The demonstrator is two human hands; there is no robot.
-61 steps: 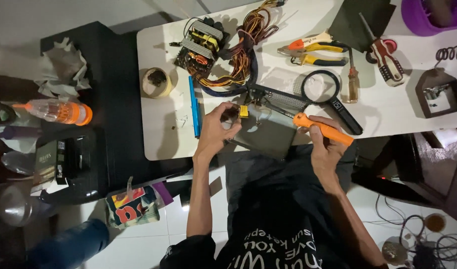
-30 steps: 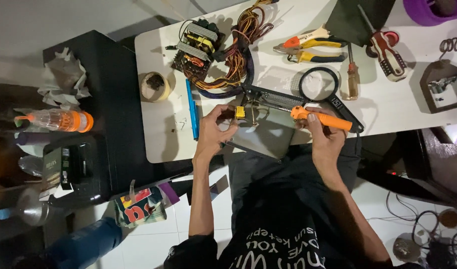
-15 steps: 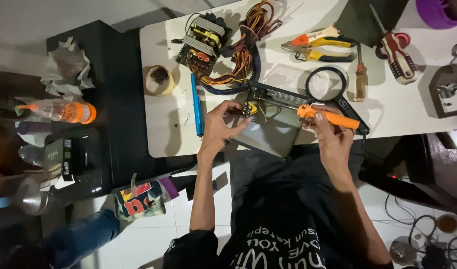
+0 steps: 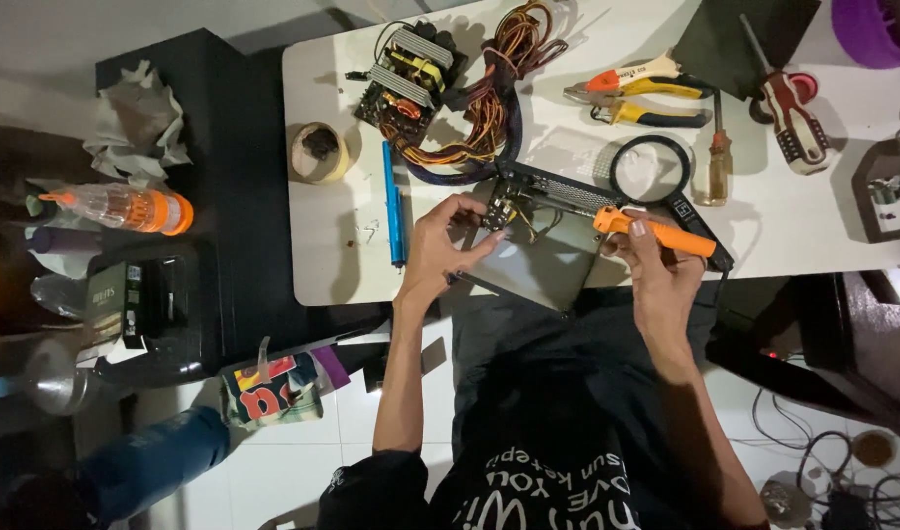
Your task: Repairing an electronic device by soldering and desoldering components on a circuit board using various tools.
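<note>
From the white table's middle, a small dark rectangular box with a pale printed label (image 4: 106, 299) sits at about nine o'clock on the black side stand. At ten o'clock lies a clear plastic bottle with an orange band label (image 4: 126, 207). Toward seven o'clock, on the floor, rests a crumpled glossy packet in red, yellow and blue (image 4: 270, 386).

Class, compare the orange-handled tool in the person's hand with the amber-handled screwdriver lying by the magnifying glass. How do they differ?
The orange tool is held in the right hand, slanted; the amber screwdriver lies untouched, pointing up the table. The orange tool's handle is opaque, the amber screwdriver's translucent. Both are slim hand tools.
</note>
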